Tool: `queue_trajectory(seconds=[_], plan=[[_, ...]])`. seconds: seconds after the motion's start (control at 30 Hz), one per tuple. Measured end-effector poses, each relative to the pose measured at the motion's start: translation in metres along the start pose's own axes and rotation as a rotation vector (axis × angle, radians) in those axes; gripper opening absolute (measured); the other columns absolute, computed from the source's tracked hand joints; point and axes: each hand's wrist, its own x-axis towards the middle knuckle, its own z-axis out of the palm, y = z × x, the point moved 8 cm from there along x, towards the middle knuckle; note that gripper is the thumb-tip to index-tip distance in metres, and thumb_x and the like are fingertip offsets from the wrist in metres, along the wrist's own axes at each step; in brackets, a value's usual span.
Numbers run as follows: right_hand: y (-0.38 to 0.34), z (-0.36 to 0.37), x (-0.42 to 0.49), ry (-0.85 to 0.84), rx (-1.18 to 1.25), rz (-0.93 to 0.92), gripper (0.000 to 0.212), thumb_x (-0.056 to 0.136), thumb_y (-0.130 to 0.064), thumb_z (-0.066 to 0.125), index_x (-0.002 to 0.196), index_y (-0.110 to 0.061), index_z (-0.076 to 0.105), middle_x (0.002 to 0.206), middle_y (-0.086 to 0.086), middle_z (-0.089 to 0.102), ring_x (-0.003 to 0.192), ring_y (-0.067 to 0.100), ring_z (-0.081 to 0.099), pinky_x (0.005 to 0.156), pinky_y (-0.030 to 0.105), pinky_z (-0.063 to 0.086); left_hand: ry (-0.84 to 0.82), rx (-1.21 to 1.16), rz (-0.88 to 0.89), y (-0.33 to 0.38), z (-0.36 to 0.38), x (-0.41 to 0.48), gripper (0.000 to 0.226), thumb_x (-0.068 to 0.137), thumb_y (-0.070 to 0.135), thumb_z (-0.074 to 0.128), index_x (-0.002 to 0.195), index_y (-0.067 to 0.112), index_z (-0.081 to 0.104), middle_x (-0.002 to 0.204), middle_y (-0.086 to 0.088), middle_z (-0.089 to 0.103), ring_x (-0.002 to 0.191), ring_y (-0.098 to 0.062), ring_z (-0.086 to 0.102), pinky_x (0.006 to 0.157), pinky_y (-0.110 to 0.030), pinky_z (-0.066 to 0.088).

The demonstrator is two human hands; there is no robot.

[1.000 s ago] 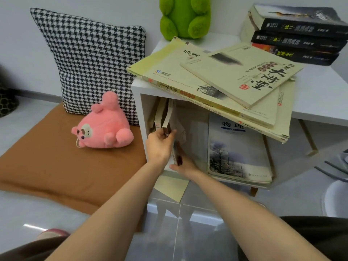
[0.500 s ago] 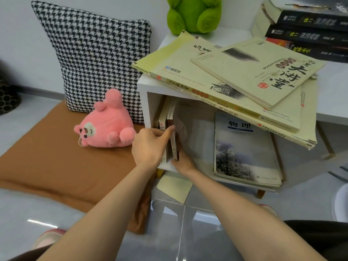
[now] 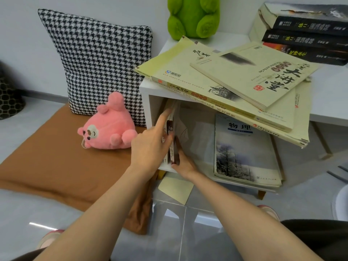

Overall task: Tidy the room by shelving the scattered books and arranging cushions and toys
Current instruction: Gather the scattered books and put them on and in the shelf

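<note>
Squaring the books (image 3: 171, 140) at the 9 o'clock side of the shelf (image 3: 145, 102), the left hand (image 3: 150, 146) pushes their spines with a straight finger, the right hand (image 3: 183, 161) presses flat from 3 o'clock, neither clasping; next, I judge, comes lifting the stack (image 3: 226, 85) at 1 o'clock.

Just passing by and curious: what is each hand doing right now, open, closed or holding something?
Left hand: open, index finger pressing the upright books.
Right hand: against the books' side, fingers hidden; cannot tell.
</note>
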Motion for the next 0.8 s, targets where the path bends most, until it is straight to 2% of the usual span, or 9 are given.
queue_trajectory(seconds=[0.1, 0.23, 0.3, 0.4, 0.47, 0.53, 0.6, 0.7, 0.8], plan=[[0.001, -0.002, 0.002, 0.005, 0.033, 0.008, 0.096, 0.089, -0.012, 0.062, 0.148, -0.047, -0.005, 0.138, 0.004, 0.053, 0.120, 0.023, 0.056, 0.100, 0.040, 0.048, -0.108, 0.047, -0.029, -0.010, 0.009, 0.001, 0.056, 0.096, 0.041, 0.048, 0.147, 0.040, 0.025, 0.070, -0.003, 0.066, 0.066, -0.028, 0.063, 0.058, -0.038, 0.051], [0.005, -0.005, 0.004, 0.070, 0.112, 0.004, 0.105, 0.083, -0.004, 0.069, 0.145, -0.055, 0.000, 0.131, 0.007, 0.058, 0.115, 0.021, 0.058, 0.098, 0.041, 0.050, -0.138, 0.057, -0.027, -0.021, 0.011, 0.001, 0.047, 0.099, 0.040, 0.039, 0.145, 0.043, 0.027, 0.079, -0.005, 0.069, 0.079, -0.030, 0.063, 0.059, -0.034, 0.043], [0.004, -0.004, 0.005, 0.096, 0.131, -0.017, 0.108, 0.083, -0.003, 0.069, 0.139, -0.062, -0.002, 0.131, 0.009, 0.057, 0.115, 0.021, 0.059, 0.097, 0.042, 0.050, -0.134, 0.082, 0.004, -0.022, 0.012, 0.002, 0.044, 0.099, 0.041, 0.038, 0.142, 0.040, 0.031, 0.076, -0.003, 0.069, 0.075, -0.027, 0.065, 0.060, -0.035, 0.047], [0.001, -0.004, 0.006, 0.122, 0.082, -0.035, 0.106, 0.085, -0.007, 0.067, 0.140, -0.060, -0.007, 0.134, 0.011, 0.054, 0.117, 0.024, 0.057, 0.098, 0.042, 0.050, -0.122, 0.095, 0.017, -0.025, 0.014, 0.004, 0.040, 0.097, 0.043, 0.038, 0.137, 0.036, 0.036, 0.074, -0.001, 0.068, 0.068, -0.026, 0.065, 0.058, -0.037, 0.048], [0.000, -0.008, 0.004, 0.120, 0.053, -0.065, 0.101, 0.088, -0.008, 0.063, 0.143, -0.055, -0.006, 0.135, 0.013, 0.052, 0.115, 0.027, 0.057, 0.096, 0.036, 0.049, -0.116, 0.117, 0.028, -0.026, 0.015, 0.005, 0.038, 0.097, 0.043, 0.039, 0.133, 0.031, 0.042, 0.073, -0.001, 0.068, 0.064, -0.026, 0.063, 0.053, -0.034, 0.043], [-0.004, -0.013, 0.001, 0.094, 0.032, -0.108, 0.095, 0.088, -0.003, 0.059, 0.147, -0.047, -0.001, 0.135, 0.016, 0.051, 0.114, 0.031, 0.056, 0.091, 0.033, 0.046, -0.107, 0.119, 0.041, -0.023, 0.012, 0.004, 0.031, 0.097, 0.039, 0.045, 0.124, 0.025, 0.048, 0.071, -0.002, 0.067, 0.060, -0.028, 0.061, 0.046, -0.028, 0.030], [-0.005, -0.016, 0.000, 0.099, 0.009, -0.131, 0.095, 0.086, -0.001, 0.058, 0.148, -0.045, 0.000, 0.134, 0.018, 0.052, 0.113, 0.033, 0.056, 0.090, 0.035, 0.046, -0.112, 0.121, 0.038, -0.023, 0.010, 0.004, 0.025, 0.097, 0.035, 0.049, 0.117, 0.019, 0.051, 0.069, -0.003, 0.066, 0.058, -0.028, 0.059, 0.043, -0.024, 0.018], [-0.005, -0.014, 0.002, 0.091, -0.013, -0.130, 0.095, 0.086, -0.001, 0.058, 0.149, -0.042, 0.001, 0.133, 0.020, 0.052, 0.114, 0.035, 0.055, 0.090, 0.035, 0.046, -0.107, 0.111, 0.039, -0.022, 0.008, 0.006, 0.024, 0.095, 0.034, 0.053, 0.111, 0.017, 0.052, 0.064, -0.002, 0.063, 0.053, -0.027, 0.058, 0.042, -0.022, 0.016], [-0.001, -0.007, 0.009, 0.068, -0.014, -0.081, 0.100, 0.085, -0.010, 0.065, 0.150, -0.043, -0.004, 0.133, 0.011, 0.054, 0.115, 0.028, 0.056, 0.095, 0.034, 0.049, -0.072, 0.078, 0.072, -0.015, 0.009, 0.008, 0.027, 0.092, 0.035, 0.058, 0.108, 0.014, 0.052, 0.058, -0.003, 0.060, 0.049, -0.029, 0.057, 0.040, -0.022, 0.021]])
